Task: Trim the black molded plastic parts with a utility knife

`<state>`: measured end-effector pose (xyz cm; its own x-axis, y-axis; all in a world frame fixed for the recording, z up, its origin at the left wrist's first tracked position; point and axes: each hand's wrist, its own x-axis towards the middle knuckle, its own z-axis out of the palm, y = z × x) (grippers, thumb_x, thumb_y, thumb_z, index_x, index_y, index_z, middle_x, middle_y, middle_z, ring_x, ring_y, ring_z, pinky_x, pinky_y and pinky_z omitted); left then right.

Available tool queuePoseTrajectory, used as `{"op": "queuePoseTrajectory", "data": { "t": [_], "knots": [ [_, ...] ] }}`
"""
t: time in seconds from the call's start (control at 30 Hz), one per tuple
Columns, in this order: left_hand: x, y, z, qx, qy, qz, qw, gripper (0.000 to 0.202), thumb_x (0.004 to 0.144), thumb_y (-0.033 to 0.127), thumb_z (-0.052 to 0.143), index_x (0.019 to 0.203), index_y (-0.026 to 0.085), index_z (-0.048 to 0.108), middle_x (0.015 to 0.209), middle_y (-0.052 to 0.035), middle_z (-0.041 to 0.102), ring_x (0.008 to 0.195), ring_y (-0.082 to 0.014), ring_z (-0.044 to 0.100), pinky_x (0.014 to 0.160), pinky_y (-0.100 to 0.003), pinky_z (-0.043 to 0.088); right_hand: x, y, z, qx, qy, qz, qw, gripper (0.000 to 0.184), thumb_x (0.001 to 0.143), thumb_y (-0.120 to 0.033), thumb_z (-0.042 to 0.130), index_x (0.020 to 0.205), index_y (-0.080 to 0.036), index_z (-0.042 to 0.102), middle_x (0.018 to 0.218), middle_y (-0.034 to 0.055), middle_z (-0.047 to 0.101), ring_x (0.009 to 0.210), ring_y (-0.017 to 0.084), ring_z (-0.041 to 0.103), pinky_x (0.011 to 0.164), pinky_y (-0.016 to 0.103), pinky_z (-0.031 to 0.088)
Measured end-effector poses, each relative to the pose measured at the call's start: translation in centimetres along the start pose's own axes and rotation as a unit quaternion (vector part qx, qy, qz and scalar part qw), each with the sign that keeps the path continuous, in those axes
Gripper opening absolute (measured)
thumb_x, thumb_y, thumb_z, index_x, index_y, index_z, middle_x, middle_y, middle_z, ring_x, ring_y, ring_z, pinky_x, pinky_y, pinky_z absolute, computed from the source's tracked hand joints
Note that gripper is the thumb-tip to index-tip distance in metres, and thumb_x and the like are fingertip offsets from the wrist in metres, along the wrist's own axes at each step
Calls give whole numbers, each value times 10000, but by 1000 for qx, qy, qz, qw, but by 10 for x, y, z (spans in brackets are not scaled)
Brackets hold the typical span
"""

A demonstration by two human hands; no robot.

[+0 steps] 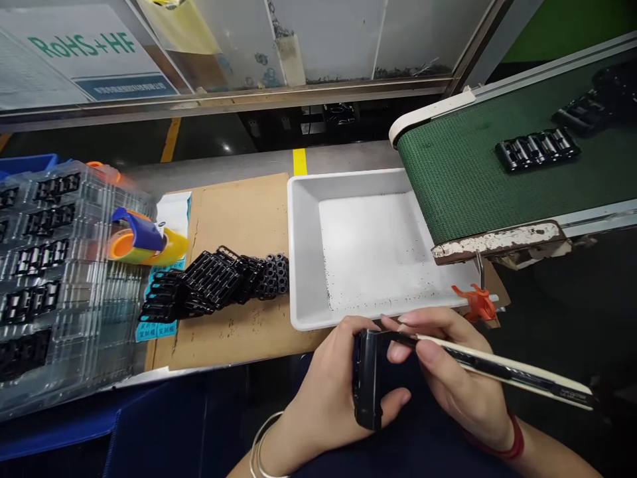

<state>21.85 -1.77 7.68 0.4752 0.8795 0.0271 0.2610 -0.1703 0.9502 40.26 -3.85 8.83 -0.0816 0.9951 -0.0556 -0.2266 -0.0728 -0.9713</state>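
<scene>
Near the front edge of the white bin, my left hand (334,388) is closed around a black molded plastic part (369,380), held upright on its end. My right hand (455,372) grips a slim tool (507,373) with a cream and black handle, like a trimming knife. The tool's dark tip points left and meets or nearly meets the part's upper end; fingers partly hide the contact. Just beyond both hands sits the white plastic bin (304,252), with small black specks on its floor. To its left, a heap of black plastic parts (213,279) lies on cardboard (233,342).
A green conveyor belt (458,159) at the right overhangs the bin and carries black parts (537,149). An orange clamp (480,303) hangs below its end. Clear trays (94,279) with black parts are stacked left, beside an orange, purple and yellow tape roll (172,247).
</scene>
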Motion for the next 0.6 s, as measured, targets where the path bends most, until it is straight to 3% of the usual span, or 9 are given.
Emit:
{"op": "queuePoseTrajectory", "data": {
  "t": [0.1, 0.27, 0.6],
  "knots": [
    [-1, 0, 2, 1, 5, 13, 1000, 622, 720, 222, 816, 1192, 314, 421, 1067, 14, 648, 928, -176, 688, 833, -305, 586, -4, 0, 7, 34, 11, 8, 999, 118, 1013, -281, 606, 1077, -321, 696, 873, -17, 767, 828, 140, 725, 812, 278, 609],
    [-3, 1, 1, 2, 15, 31, 999, 591, 724, 158, 777, 1188, 296, 437, 1050, 10, 655, 893, -159, 679, 814, -280, 578, 0, -8, 17, 13, 36, -35, 999, 64, 998, -310, 633, 989, -313, 696, 752, -28, 715, 718, 122, 687, 755, 271, 616],
    [-4, 6, -2, 21, 13, 47, 999, 500, 754, 155, 736, 1151, 263, 452, 1039, -10, 702, 909, -160, 697, 816, -264, 572, -4, -13, 22, -36, 35, -56, 997, 62, 986, -298, 640, 963, -318, 693, 685, -27, 695, 651, 144, 678, 795, 348, 636]
  ]
}}
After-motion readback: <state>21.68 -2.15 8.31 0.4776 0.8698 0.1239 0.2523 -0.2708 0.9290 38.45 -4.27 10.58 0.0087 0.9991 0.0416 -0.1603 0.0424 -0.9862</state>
